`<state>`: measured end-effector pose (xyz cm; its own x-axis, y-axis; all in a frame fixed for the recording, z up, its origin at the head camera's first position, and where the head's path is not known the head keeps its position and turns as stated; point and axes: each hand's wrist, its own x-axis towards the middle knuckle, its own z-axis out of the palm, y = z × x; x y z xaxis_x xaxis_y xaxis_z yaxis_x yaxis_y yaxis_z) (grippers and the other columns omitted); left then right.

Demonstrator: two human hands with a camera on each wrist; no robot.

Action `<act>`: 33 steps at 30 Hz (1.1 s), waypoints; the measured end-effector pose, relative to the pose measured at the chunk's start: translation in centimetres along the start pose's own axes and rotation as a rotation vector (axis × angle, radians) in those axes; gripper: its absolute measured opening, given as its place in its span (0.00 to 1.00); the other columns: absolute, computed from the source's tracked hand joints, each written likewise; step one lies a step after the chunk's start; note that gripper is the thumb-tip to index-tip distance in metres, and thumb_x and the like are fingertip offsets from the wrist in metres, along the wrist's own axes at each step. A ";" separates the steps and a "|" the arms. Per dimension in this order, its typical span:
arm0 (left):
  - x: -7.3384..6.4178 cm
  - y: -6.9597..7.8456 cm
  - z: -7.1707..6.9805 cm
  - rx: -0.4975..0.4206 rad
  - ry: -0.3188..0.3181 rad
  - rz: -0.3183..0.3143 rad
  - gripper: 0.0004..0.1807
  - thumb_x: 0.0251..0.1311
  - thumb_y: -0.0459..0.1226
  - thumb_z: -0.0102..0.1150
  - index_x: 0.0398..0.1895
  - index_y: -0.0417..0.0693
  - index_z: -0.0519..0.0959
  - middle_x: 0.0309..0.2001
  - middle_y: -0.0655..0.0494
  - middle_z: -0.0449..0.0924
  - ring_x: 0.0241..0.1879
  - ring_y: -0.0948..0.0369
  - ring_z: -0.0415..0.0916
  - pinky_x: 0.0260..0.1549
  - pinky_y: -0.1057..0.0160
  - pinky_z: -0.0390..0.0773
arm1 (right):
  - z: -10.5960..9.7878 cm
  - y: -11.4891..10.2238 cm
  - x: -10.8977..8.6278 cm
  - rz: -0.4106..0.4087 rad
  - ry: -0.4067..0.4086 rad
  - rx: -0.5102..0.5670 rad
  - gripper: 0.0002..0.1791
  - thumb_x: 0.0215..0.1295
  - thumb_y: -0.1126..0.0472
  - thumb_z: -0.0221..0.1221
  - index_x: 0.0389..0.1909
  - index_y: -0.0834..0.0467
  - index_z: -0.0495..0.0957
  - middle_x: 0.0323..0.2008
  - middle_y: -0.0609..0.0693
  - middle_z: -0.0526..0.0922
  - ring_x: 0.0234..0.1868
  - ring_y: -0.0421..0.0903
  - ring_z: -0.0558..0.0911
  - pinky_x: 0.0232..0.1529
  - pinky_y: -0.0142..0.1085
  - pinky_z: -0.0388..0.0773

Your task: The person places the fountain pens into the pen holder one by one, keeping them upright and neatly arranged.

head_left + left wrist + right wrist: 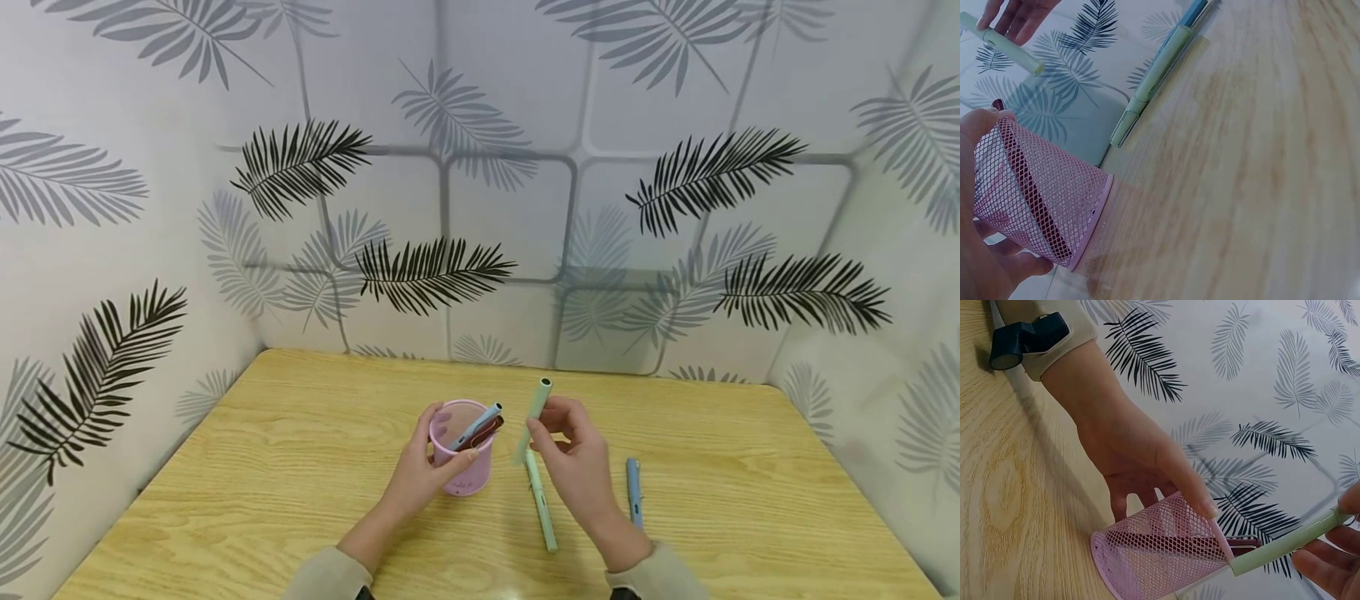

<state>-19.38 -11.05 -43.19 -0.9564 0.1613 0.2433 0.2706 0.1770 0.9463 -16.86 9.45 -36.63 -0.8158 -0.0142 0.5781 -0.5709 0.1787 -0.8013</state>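
Above the middle of the table (pixel 315 467), between its left and right edges, I hold a slim pale green pen (pixel 537 407) upright with a slight lean, pinched between the thumb and fingers of my right hand (pixel 581 454). Its clip end is up by my fingers, and its lower end hangs free, just beside and to the right of the pink mesh cup (pixel 468 479). From the right wrist that end seems to meet the rim, but the other two views show them apart.

My left hand (pixel 423 467) is curled around the cup, thumb on the near side by the rim, fingers round the other side; whether its base sits flat on the table I cannot tell. Inside lean a light blue pen (pixel 480 423) and a dark red pen (pixel 491 427), their tops past the rim.

I judge this to be the bringing-over step, the pen not yet in. The next move seems to call for lifting its lower end over the rim, shifting it left and lowering it beside the other two while the cup is steadied; it could catch on the rim.

Nearer the table's right edge lie a second pale green pen (pixel 542 508) and, farther right, a blue pen (pixel 634 490). Beyond the far edge stands a leaf-patterned wall (pixel 495 108).
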 end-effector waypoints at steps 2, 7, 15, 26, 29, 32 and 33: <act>0.0 -0.1 0.0 0.000 -0.002 -0.001 0.45 0.57 0.39 0.63 0.72 0.46 0.46 0.67 0.39 0.55 0.55 0.41 0.67 0.47 0.48 0.74 | 0.2 -0.1 0.0 0.000 -0.002 0.008 0.12 0.59 0.75 0.57 0.44 0.69 0.73 0.32 0.59 0.77 0.32 0.58 0.79 0.29 0.39 0.81; 0.0 -0.1 0.0 -0.004 -0.010 -0.006 0.45 0.58 0.39 0.62 0.72 0.47 0.45 0.67 0.38 0.54 0.56 0.41 0.67 0.47 0.50 0.74 | 0.7 -0.1 0.1 -0.003 -0.018 0.037 0.12 0.59 0.75 0.57 0.44 0.69 0.72 0.32 0.60 0.77 0.32 0.60 0.79 0.29 0.41 0.81; 0.1 0.0 0.0 -0.013 -0.012 -0.007 0.44 0.58 0.39 0.62 0.72 0.47 0.45 0.66 0.36 0.55 0.56 0.40 0.67 0.47 0.49 0.74 | 1.3 -0.3 0.1 -0.028 -0.006 0.055 0.12 0.59 0.76 0.57 0.44 0.70 0.72 0.33 0.61 0.78 0.34 0.60 0.79 0.30 0.41 0.81; 0.1 0.0 0.1 -0.011 0.010 0.008 0.45 0.57 0.39 0.63 0.71 0.43 0.46 0.65 0.34 0.56 0.58 0.39 0.64 0.52 0.44 0.69 | 2.1 2.9 0.2 -0.028 0.035 0.067 0.12 0.61 0.69 0.59 0.45 0.61 0.73 0.35 0.54 0.79 0.38 0.48 0.81 0.34 0.33 0.80; 0.0 0.1 0.1 -0.005 0.011 0.005 0.45 0.57 0.39 0.63 0.71 0.43 0.46 0.64 0.34 0.57 0.58 0.39 0.64 0.52 0.44 0.69 | 2.2 2.8 0.2 0.003 0.026 0.067 0.11 0.61 0.68 0.59 0.45 0.60 0.73 0.35 0.54 0.79 0.39 0.51 0.81 0.34 0.31 0.79; 0.1 0.0 0.1 0.000 0.009 0.002 0.45 0.57 0.39 0.63 0.71 0.43 0.46 0.64 0.34 0.57 0.58 0.39 0.65 0.51 0.45 0.70 | 2.3 2.5 0.3 0.024 0.026 0.078 0.12 0.61 0.71 0.58 0.44 0.63 0.72 0.35 0.57 0.78 0.39 0.56 0.81 0.35 0.32 0.79; 0.1 0.0 0.1 -0.001 0.009 0.002 0.45 0.57 0.39 0.63 0.71 0.44 0.46 0.64 0.34 0.57 0.58 0.39 0.65 0.51 0.45 0.70 | 2.4 2.5 0.3 0.027 0.024 0.083 0.11 0.60 0.72 0.58 0.44 0.64 0.72 0.35 0.58 0.78 0.39 0.58 0.81 0.35 0.32 0.79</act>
<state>-19.44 -10.96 -43.21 -0.9568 0.1528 0.2473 0.2725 0.1754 0.9460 -18.72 7.56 -38.81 -0.8292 0.0138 0.5588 -0.5552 0.0965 -0.8261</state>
